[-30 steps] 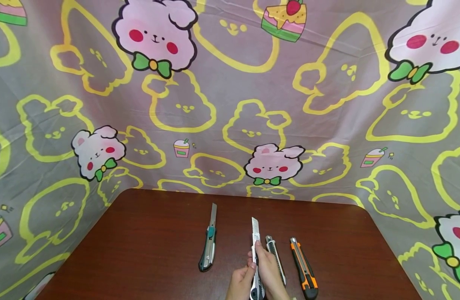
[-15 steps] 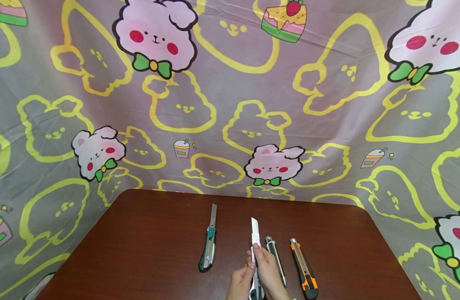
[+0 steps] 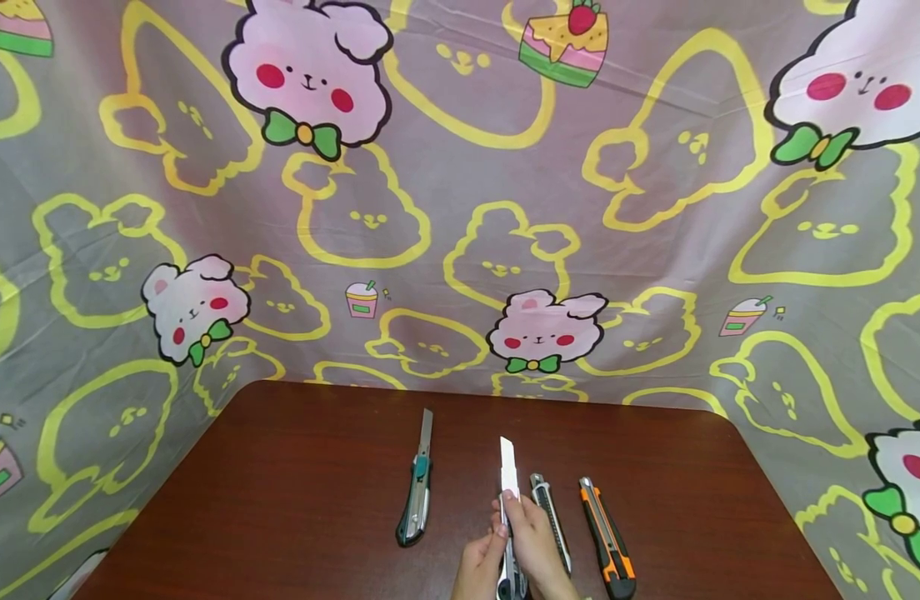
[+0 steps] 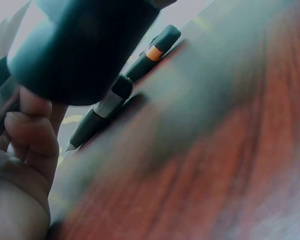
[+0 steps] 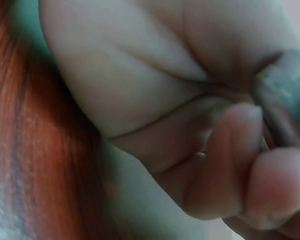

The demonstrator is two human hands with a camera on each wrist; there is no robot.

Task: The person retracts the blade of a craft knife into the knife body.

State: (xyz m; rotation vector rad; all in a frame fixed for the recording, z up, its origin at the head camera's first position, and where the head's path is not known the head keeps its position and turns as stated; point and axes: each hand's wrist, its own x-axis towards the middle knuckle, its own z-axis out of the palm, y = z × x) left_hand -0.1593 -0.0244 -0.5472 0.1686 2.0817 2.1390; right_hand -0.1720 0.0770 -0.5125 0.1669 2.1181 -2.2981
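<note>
Item one, before me: silver snap-off utility knife [image 3: 509, 480], held in both hands over the near part of the table, blade bared and pointing away from the person. Hazards, as I judge them: a thumb slipping forward off the handle could meet the edge, since the right thumb lies close below the blade; sideways pressure on so long an exposed length might snap a segment; a swing to the right could knock the neighbouring cutter.

Item two: right hand [image 3: 535, 537], gripping the knife's upper body, thumb laid along its top face, fingers curled beneath.

Item three: left hand [image 3: 478, 565], gripping lower down, thumb against the handle's side, fingers bent in.

Item four: grey snap-off cutter [image 3: 547, 507], lying just beside the right hand, no blade showing.

Item five: orange-and-black utility knife [image 3: 605, 531], farther right, lying flat.

Item six: teal-and-black utility knife [image 3: 416, 502], well apart to the left, blade out.

Item seven: dark red-brown wooden table [image 3: 295, 483], under all.

Item eight: cartoon-print cloth [image 3: 422, 175], hung behind.
</note>
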